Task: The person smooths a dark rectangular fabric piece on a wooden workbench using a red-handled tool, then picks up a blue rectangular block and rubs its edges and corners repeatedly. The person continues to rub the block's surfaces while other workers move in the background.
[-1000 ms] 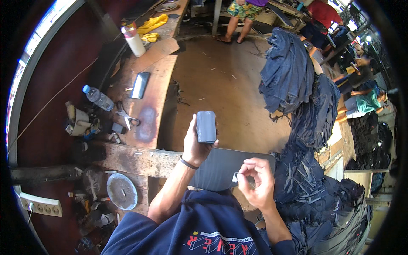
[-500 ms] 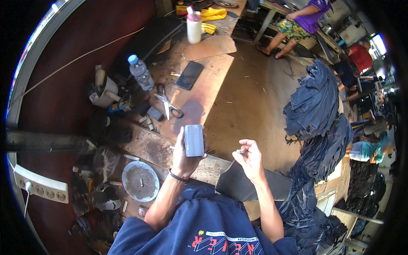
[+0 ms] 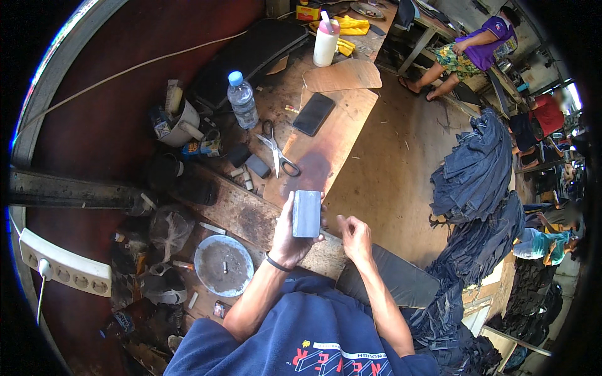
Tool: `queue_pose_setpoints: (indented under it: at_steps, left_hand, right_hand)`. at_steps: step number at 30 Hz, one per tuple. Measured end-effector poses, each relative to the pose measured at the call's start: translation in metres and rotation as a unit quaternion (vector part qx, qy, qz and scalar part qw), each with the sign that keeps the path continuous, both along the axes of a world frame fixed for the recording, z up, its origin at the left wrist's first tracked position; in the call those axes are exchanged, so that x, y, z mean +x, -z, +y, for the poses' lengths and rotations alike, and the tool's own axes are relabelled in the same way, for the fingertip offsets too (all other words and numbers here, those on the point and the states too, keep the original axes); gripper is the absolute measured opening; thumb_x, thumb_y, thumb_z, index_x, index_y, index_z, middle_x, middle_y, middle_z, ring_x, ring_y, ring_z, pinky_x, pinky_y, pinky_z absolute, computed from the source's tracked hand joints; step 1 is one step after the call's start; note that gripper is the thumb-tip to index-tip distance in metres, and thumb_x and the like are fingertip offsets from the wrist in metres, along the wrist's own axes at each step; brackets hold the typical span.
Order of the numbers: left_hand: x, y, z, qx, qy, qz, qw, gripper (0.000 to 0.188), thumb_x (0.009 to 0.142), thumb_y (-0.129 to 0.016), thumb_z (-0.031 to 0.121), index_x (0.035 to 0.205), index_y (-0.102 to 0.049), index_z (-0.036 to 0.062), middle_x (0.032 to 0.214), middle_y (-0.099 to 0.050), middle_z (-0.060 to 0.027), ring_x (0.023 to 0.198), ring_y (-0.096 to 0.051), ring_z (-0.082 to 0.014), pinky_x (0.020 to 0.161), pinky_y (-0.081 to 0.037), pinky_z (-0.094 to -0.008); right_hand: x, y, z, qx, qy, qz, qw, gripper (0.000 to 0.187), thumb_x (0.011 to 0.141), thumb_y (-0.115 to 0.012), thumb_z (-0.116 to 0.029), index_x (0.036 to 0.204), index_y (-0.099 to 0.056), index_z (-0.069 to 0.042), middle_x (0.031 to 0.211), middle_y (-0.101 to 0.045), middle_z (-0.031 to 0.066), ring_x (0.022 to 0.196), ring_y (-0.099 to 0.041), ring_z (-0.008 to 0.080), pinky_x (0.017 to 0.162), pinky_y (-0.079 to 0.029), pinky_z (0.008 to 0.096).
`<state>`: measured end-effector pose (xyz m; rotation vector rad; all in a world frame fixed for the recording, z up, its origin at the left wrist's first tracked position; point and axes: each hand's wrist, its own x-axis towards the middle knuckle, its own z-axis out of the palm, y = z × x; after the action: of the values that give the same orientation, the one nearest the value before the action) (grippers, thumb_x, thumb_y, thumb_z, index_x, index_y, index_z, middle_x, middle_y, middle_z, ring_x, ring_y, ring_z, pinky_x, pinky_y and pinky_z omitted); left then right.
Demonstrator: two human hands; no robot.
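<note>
A flat grey rectangular block (image 3: 306,214) rests in my left hand (image 3: 289,243), whose fingers wrap round it from below, with its broad face turned up. To the right of the block, and apart from it, is my right hand (image 3: 357,240). Its fingers are curled in towards the thumb, and whatever they hold is hidden. Just beyond the block, scissors (image 3: 274,150) lie with blades spread on the wooden bench (image 3: 351,114). A smaller dark grey block (image 3: 258,166) lies beside them. Under my right forearm is a dark flat panel (image 3: 392,276).
A black phone (image 3: 313,114), a water bottle (image 3: 242,103) and a white bottle with a pink top (image 3: 325,44) are on the bench. A round basin (image 3: 199,266) sits at lower left. Dark denim (image 3: 473,169) is heaped on the right. A person in purple (image 3: 486,50) is farther off.
The whole view has shifted, so the bench items appear farther right. My right hand has turned and its fingers have curled in more. My left hand still holds the block.
</note>
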<state>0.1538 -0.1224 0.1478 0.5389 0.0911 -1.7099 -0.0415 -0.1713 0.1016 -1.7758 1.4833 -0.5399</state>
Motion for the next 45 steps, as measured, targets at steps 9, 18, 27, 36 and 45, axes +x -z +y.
queue_pose_setpoints:
  at_steps: [9, 18, 27, 36, 45]
  left_hand:
    - [0.003, -0.008, -0.004, 0.033, 0.006, -0.089, 0.995, 0.069, 0.11, -0.04, 0.063, 0.145, -0.059, 0.0075, 0.106, -0.071, -0.0051, 0.084, -0.071, -0.0164, 0.057, -0.062, -0.0339]
    - [0.021, -0.007, -0.003, 0.01, -0.034, -0.16, 0.986, 0.069, 0.109, -0.041, 0.065, 0.142, -0.059, 0.0083, 0.103, -0.069, -0.005, 0.083, -0.071, -0.0165, 0.057, -0.062, -0.0346]
    - [0.018, -0.023, -0.003, -0.001, -0.011, -0.156, 0.988, 0.072, 0.108, -0.04, 0.068, 0.143, -0.06, 0.0082, 0.105, -0.07, -0.0057, 0.083, -0.071, -0.0166, 0.055, -0.061, -0.0339]
    - [0.0, -0.045, -0.009, 0.005, 0.025, -0.147, 0.989, 0.069, 0.108, -0.041, 0.065, 0.145, -0.06, 0.0098, 0.114, -0.071, -0.0063, 0.087, -0.073, -0.0199, 0.06, -0.063, -0.0378]
    - [-0.017, -0.079, -0.01, -0.06, 0.123, -0.118, 0.984, 0.056, 0.113, -0.042, 0.052, 0.152, -0.05, 0.0128, 0.121, -0.07, -0.0157, 0.096, -0.075, -0.0297, 0.076, -0.067, -0.043]
  right_hand:
    - [0.022, 0.063, -0.001, 0.011, 0.028, -0.042, 0.999, 0.026, 0.1, -0.071, -0.019, 0.088, -0.066, 0.004, 0.075, -0.066, 0.0206, 0.068, -0.065, 0.0305, 0.067, -0.051, 0.0439]
    - [0.044, 0.065, 0.008, -0.042, -0.078, 0.136, 0.987, 0.016, 0.099, -0.069, -0.017, 0.102, -0.067, -0.001, 0.097, -0.074, 0.0238, 0.087, -0.071, 0.043, 0.077, -0.055, 0.051]
    - [0.041, 0.04, 0.011, -0.043, -0.082, 0.148, 0.985, 0.023, 0.102, -0.067, -0.026, 0.097, -0.07, -0.004, 0.091, -0.074, 0.0212, 0.086, -0.072, 0.0419, 0.077, -0.056, 0.0522]
    - [0.02, -0.058, 0.006, -0.003, -0.004, -0.08, 0.997, 0.022, 0.102, -0.065, -0.005, 0.123, -0.07, 0.0, 0.104, -0.071, 0.0135, 0.081, -0.071, 0.0211, 0.072, -0.058, 0.0354]
    - [0.0, -0.183, 0.011, -0.216, -0.197, -0.067, 0.954, 0.116, 0.067, -0.1, -0.03, 0.163, -0.037, -0.008, 0.154, -0.044, 0.023, 0.14, -0.048, 0.0417, 0.114, -0.046, 0.0527]
